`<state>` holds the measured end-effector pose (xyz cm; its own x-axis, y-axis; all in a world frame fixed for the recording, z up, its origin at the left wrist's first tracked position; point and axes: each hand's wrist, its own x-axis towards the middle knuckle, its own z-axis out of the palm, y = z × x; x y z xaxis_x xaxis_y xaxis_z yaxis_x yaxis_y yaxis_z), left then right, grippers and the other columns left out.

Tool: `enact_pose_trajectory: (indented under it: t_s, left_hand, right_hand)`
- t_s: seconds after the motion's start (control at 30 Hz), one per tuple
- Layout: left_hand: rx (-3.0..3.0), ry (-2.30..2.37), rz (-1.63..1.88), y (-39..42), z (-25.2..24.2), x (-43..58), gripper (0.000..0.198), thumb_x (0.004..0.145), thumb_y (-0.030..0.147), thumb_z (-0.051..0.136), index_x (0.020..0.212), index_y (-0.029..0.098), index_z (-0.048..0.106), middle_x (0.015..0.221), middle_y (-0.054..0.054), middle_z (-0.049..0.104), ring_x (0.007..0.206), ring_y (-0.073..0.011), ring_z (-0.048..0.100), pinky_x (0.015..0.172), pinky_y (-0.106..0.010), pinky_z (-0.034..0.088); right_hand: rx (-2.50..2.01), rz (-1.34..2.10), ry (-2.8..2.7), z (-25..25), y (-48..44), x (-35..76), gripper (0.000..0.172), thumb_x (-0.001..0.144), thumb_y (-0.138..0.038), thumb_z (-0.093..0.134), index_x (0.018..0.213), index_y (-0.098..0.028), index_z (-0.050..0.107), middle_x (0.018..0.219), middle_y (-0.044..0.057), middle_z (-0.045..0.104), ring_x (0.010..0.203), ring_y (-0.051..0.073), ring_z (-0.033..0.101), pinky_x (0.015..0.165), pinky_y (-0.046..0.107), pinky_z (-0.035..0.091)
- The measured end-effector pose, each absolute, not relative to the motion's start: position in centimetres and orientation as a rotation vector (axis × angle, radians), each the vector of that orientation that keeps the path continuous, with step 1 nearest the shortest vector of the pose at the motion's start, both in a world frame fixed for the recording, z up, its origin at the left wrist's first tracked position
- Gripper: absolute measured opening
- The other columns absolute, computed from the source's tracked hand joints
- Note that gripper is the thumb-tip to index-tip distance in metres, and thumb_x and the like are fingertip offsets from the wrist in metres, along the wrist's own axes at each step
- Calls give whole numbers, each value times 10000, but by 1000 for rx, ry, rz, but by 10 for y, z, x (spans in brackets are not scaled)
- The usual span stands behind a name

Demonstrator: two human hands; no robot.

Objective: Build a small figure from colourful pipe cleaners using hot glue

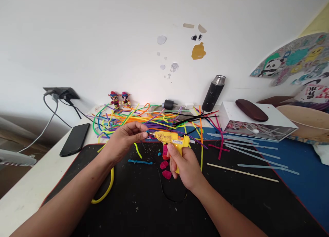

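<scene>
My right hand point(185, 165) is wrapped round the handle of a yellow glue gun point(171, 139), whose nozzle points left. My left hand point(125, 138) pinches a small blue-green piece point(147, 131) right at the nozzle tip. Both hands hover over a black mat point(144, 202). Pink fuzzy pieces point(166, 170) lie on the mat just under the gun. A short blue strip point(140, 161) and a yellow-green bit point(137, 150) lie below my left hand.
A heap of coloured pipe cleaners point(144, 120) lies behind the hands. Clear glue sticks point(253, 151) and a thin wooden stick point(241, 172) lie to the right. A phone point(75, 139), a black flask point(213, 92), a white box point(257, 122), two small figures point(119, 99) and a wall socket point(61, 92) stand around.
</scene>
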<state>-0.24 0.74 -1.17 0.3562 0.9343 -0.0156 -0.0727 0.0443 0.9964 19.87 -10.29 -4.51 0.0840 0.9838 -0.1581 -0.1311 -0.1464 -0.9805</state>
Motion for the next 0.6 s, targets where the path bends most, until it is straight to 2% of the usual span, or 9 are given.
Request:
enact_pose_trajectory:
  t_s: [0.6]
  left_hand:
    - [1253,899,942,5,-12,-2,361,632,393,1019,835,185,806,764,-19,718,703,-135,629,666,-222,512]
  right_hand:
    - [-1259,1289,-969,-48,-103,200,684,856,-859,614,722,-188,584,408,-62,478,315,92,456,369,215,337]
